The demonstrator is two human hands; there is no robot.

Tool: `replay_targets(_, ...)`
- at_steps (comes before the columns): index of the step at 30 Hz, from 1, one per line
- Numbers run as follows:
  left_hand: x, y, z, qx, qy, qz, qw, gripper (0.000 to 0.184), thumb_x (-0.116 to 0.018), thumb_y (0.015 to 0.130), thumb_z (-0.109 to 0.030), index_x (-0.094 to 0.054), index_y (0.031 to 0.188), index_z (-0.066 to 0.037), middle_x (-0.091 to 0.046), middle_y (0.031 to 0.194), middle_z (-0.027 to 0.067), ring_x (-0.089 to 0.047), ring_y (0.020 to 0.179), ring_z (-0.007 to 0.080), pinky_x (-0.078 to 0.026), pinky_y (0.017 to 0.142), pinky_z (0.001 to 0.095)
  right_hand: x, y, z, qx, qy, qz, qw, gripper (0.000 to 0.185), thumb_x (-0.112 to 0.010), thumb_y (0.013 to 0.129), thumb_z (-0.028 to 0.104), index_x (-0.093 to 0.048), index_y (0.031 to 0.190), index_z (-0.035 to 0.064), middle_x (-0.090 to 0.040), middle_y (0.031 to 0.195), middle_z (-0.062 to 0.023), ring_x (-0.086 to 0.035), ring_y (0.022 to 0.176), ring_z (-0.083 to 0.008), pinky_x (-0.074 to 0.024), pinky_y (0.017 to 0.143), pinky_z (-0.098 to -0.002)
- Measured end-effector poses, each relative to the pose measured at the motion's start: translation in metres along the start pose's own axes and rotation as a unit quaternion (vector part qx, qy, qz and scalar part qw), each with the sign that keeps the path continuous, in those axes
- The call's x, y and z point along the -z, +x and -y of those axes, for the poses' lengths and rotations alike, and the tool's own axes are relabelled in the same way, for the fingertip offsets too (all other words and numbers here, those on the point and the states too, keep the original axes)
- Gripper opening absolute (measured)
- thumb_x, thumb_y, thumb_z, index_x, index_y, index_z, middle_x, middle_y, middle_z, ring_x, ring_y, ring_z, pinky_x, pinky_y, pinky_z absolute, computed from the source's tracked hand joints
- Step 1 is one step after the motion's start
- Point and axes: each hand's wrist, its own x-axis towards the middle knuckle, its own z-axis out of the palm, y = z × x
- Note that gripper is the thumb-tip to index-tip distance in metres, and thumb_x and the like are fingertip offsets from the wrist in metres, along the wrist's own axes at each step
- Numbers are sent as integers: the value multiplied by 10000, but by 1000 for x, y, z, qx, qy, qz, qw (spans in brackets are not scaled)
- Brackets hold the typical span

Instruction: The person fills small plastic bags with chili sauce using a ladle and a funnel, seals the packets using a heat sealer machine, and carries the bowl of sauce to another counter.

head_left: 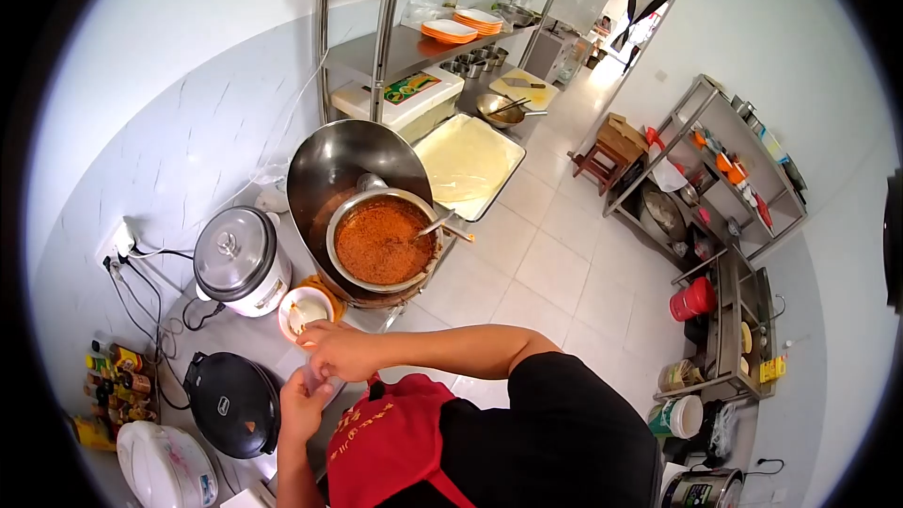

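My right hand (340, 350) is curled, with its fingertips drawn together just below a small white bowl (295, 327) holding something pale. My left hand (301, 406) meets it from below, thumb and fingers bent inward. Between the two hands is a pale, see-through piece, partly hidden by the fingers; I cannot make out what it is. Behind the bowl, a steel pot (335, 243) of reddish-brown chili sauce (381, 243) sits in a large tilted steel wok or basin (310, 169). A ladle (433, 224) rests in the sauce.
A rice cooker (240, 259) and a black round electric pan (231, 406) stand left of my hands. Seasoning bottles (120, 381) and cables are by the wall. Beyond the pot lie a lined tray (467, 165) and a small pan (500, 109). Shelving (701, 169) stands across the floor.
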Motion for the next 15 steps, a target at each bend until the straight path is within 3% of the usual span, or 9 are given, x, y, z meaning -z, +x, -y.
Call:
replay_targets(2, 1, -4, -2, 32, -183, 6, 982, 209, -631, 924, -73, -632, 1104, 34, -684, 1026, 70, -618, 930, 118, -489, 847, 280, -6, 1, -4, 22, -22, -28, 999, 96, -683, 766, 117, -746, 837, 132, -491, 1386, -175, -418, 1299, -395, -334, 1044, -525)
replay_targets(3, 2, -2, 0, 38, -183, 4, 982, 209, -631, 924, -73, -632, 1104, 34, -684, 1026, 70, -618, 930, 118, -489, 847, 280, -13, 1, -6, 45, -39, -51, 997, 82, -687, 764, 124, -744, 823, 133, -492, 1390, -161, -408, 1303, -404, -328, 1043, -536)
replay_targets(5, 5, -2, 8, 31, -88, -56, 994, 194, -640, 941, -118, -668, 1026, 54, -705, 972, 73, -633, 891, 121, -500, 839, 276, -21, 5, -21, 79, -28, -65, 994, 84, -695, 761, 134, -739, 833, 138, -497, 1378, -161, -399, 1307, -412, -319, 1052, -535)
replay_targets(6, 1, -1, 3, 42, -110, -105, 987, 167, -601, 947, -80, -710, 957, 46, -717, 916, 71, -639, 863, 122, -506, 807, 279, -22, 12, -16, 112, -17, -81, 990, 91, -704, 759, 143, -734, 844, 143, -501, 1367, -161, -390, 1311, -420, -311, 1060, -534)
replay_targets(10, -2, -1, -4, 14, 22, -214, 977, 121, -618, 924, -70, -695, 956, 17, -717, 867, 94, -645, 790, 124, -505, 730, 273, -9, 16, 2, 106, -157, -106, 976, 173, -729, 760, 159, -706, 928, 123, -528, 1292, -157, -396, 1302, -413, -311, 1063, -542)
replay_targets(15, -7, 6, 6, 1, 53, -351, 935, 88, -686, 878, -37, -676, 948, 16, -708, 850, 110, -646, 775, 119, -514, 726, 279, -17, 25, 8, 53, -115, -141, 982, 142, -748, 772, 114, -666, 883, 81, -526, 1297, -148, -422, 1294, -405, -366, 1035, -508)
